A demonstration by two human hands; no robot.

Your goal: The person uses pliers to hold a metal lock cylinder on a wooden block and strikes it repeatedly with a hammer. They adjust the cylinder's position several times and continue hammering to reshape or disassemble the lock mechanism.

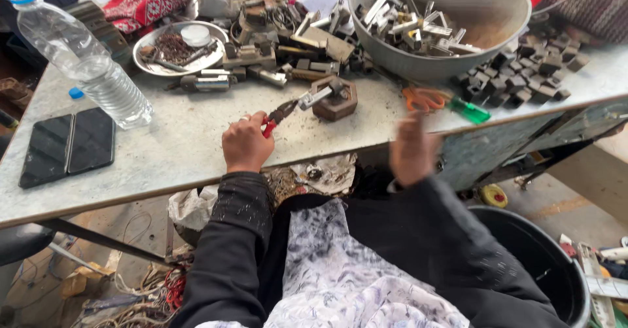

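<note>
Spreading across the whole view, the grey metal table [196,145] carries the work, with a big metal basin [438,66] of bright offcuts at its far edge and a clear water bottle [85,60] standing to the left. Nearer the middle sits a rusty hexagonal block [335,102], and on it rests a small metal piece [316,97]. The left hand [246,143] is closed round the red handles of the pliers [282,112], whose nose bites the near end of that piece, well ahead of the fingers. I judge this as the gripping step over the block; any next move calls for a steady hold. The right hand [411,150] hangs blurred at the table edge, apart from the orange scissors [424,98]; whether its fingers are wide or closed I cannot tell.
</note>
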